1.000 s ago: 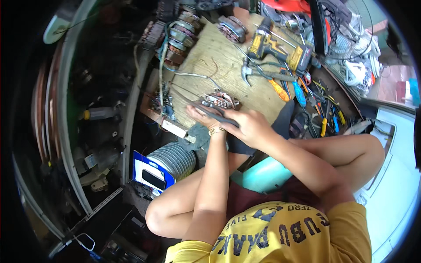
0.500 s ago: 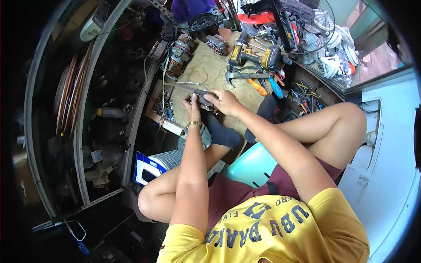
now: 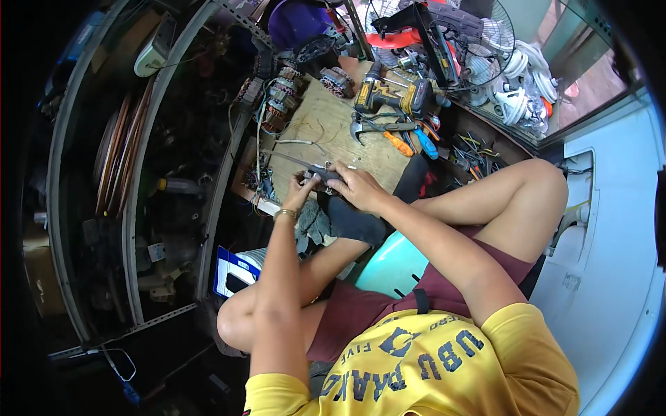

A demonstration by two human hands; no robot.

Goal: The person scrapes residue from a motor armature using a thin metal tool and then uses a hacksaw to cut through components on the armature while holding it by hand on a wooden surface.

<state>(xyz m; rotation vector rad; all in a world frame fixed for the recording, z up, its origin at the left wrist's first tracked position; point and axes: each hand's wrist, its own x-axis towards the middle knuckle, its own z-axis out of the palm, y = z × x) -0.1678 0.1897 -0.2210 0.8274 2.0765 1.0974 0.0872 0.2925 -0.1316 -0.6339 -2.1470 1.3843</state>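
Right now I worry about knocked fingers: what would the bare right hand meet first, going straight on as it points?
Probably the bare left hand, just ahead of the right hand at the dark, tapered tool; exact depth is unclear.

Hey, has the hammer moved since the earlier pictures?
No. The whole view has shifted, but against the wooden board the hammer appears to lie in the same spot, just on the near side of the drill.

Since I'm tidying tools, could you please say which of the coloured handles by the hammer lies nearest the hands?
The orange handle, just left of the blue handle; it lies closest to the right hand.
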